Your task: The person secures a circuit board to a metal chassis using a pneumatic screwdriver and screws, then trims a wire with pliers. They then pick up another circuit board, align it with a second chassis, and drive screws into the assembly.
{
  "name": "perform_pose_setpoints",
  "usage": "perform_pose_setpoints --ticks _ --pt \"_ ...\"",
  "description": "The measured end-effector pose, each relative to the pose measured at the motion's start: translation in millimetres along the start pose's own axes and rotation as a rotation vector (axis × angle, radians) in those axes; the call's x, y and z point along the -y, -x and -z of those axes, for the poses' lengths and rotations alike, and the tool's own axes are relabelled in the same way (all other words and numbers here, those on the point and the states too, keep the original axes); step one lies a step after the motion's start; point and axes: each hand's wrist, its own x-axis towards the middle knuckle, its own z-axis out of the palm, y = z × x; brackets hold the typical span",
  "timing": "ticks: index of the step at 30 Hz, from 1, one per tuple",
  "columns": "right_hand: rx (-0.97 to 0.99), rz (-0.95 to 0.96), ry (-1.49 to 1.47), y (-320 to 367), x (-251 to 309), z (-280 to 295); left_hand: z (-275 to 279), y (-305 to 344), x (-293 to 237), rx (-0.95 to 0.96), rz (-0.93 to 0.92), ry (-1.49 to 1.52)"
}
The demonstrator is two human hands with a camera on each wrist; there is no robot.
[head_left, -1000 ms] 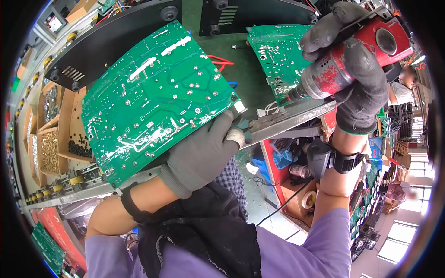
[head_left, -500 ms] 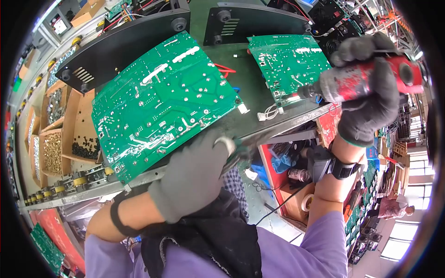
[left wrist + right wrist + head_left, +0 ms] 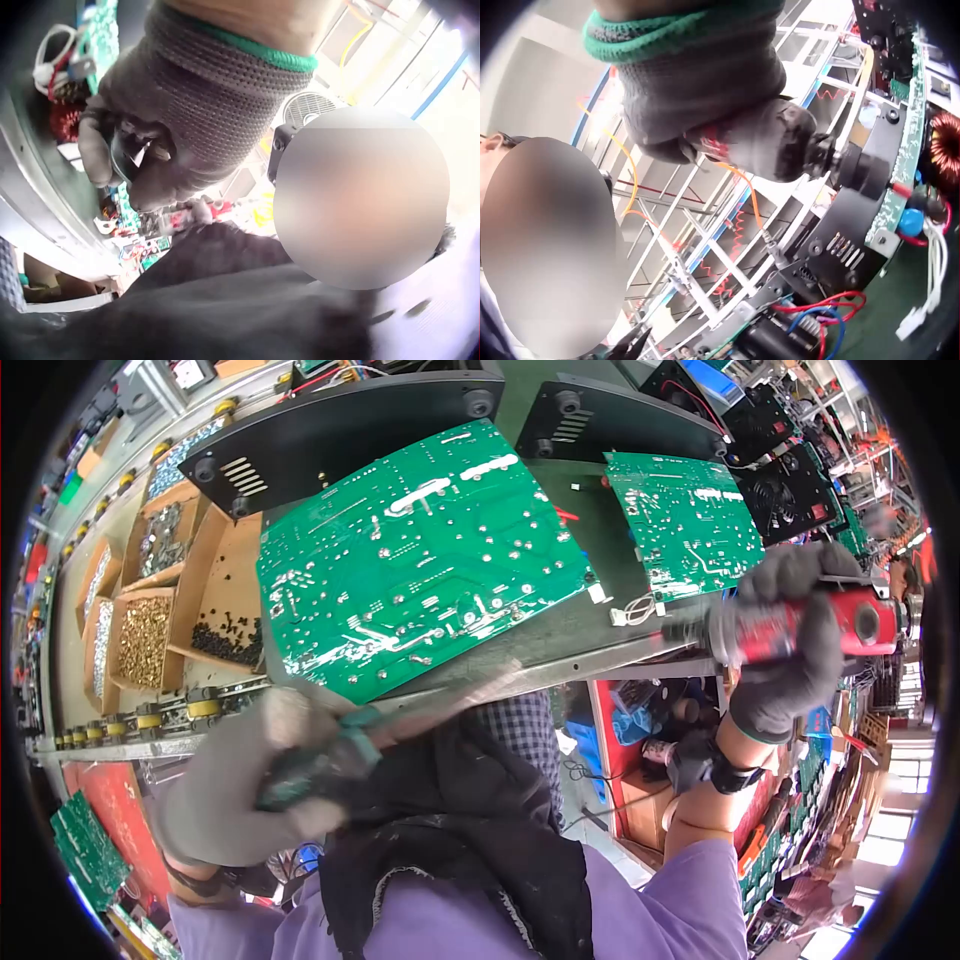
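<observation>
My gloved left hand point(image 3: 225, 775), blurred, holds a hand tool with a teal and black handle point(image 3: 320, 765). Its long brownish shaft points right, in front of the bench edge; motion hides what kind of tool it is. Beside that hand lies the near left corner of a large green circuit board point(image 3: 430, 550). On the right, my gloved right hand point(image 3: 790, 695) grips a red power driver point(image 3: 755, 630), its scuffed grey nose toward the left. That nose is just off the front corner of a second green circuit board point(image 3: 690, 525). The right wrist view shows the driver's dark chuck point(image 3: 821, 154).
Black vented panels point(image 3: 350, 435) stand upright behind the boards. Cardboard bins of brass fasteners point(image 3: 143, 640) and black screws point(image 3: 228, 638) sit at left. A metal rail point(image 3: 560, 672) with yellow rollers runs along the front. A white connector lead point(image 3: 633, 610) hangs off the second board.
My left hand has swung left with its tool, away from the large board's front right corner. The driver has pulled back from the second board's front edge. The head view has shifted.
</observation>
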Motion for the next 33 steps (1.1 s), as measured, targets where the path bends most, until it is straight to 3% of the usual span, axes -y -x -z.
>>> perform_pose_setpoints --ticks 1,3,5,6,7,8,9,10,11,13,14,16,17,21,24,26,28,30,31,33 --pt "-0.095 0.016 0.281 -2.1 -0.8 -2.1 3.6 8.5 3.1 -0.074 0.027 0.1" --pt "-0.145 0.01 0.314 0.9 -8.2 -2.6 7.3 18.0 -4.7 -0.349 0.083 0.217" --pt "0.124 0.01 -0.136 6.6 -14.2 1.0 26.4 34.8 3.4 -0.539 0.07 0.176" --pt "0.141 -0.004 -0.231 8.5 -10.6 -2.3 34.9 38.9 10.5 -0.607 0.015 0.107" --pt "-0.023 0.068 0.004 8.1 -17.1 -6.7 53.7 47.3 19.3 -0.595 -0.022 0.065" --pt "-0.19 0.061 0.5 9.2 -18.4 -2.2 63.7 51.9 22.4 -0.669 0.027 0.005" --pt "-0.174 -0.033 0.388 5.8 -23.2 14.1 74.6 55.6 25.4 -0.741 0.072 -0.051" --pt "-0.3 -0.077 0.423 5.8 -23.2 13.9 90.0 59.4 30.2 -0.745 0.129 -0.132" --pt "-0.144 -0.119 0.287 -0.3 -28.6 46.2 106.7 63.6 37.6 -0.743 0.194 -0.206" --pt "-0.149 -0.009 0.198 7.7 -27.7 27.0 144.3 65.8 71.5 -0.825 0.279 -0.5" --pt "-0.062 -0.012 0.201 8.8 -27.9 27.7 156.2 62.1 83.3 -0.897 0.349 -0.718" --pt "0.045 -0.006 0.193 15.0 -26.1 17.0 180.2 59.0 101.7 -0.843 0.481 -0.921" --pt "-0.047 -0.016 0.278 21.3 -26.4 8.8 189.5 55.9 109.3 -0.819 0.553 -0.981" --pt "-0.094 -0.042 0.326 34.7 -32.3 4.1 220.3 47.9 128.6 -0.857 0.653 -1.121" --pt "-0.121 -0.057 0.374 38.3 -41.3 9.1 223.5 35.6 124.9 -0.76 0.808 -1.225" --pt "-0.097 -0.065 0.381 33.2 -42.5 10.2 206.6 14.1 126.5 -0.883 0.522 -1.386" --pt "-0.125 -0.095 0.352 33.6 -41.0 5.2 196.8 -16.0 123.5 -0.773 0.305 -1.238" --pt "-0.167 -0.108 0.312 33.9 -38.5 -3.1 180.4 -46.3 114.6 -0.539 0.443 -1.117" --pt "-0.161 -0.1 0.311 34.6 -37.5 -1.5 179.6 -58.0 120.9 -0.549 0.442 -1.113" --pt "-0.234 -0.245 0.346 39.6 -34.8 3.1 180.0 -76.7 140.0 -0.354 0.481 -1.191"
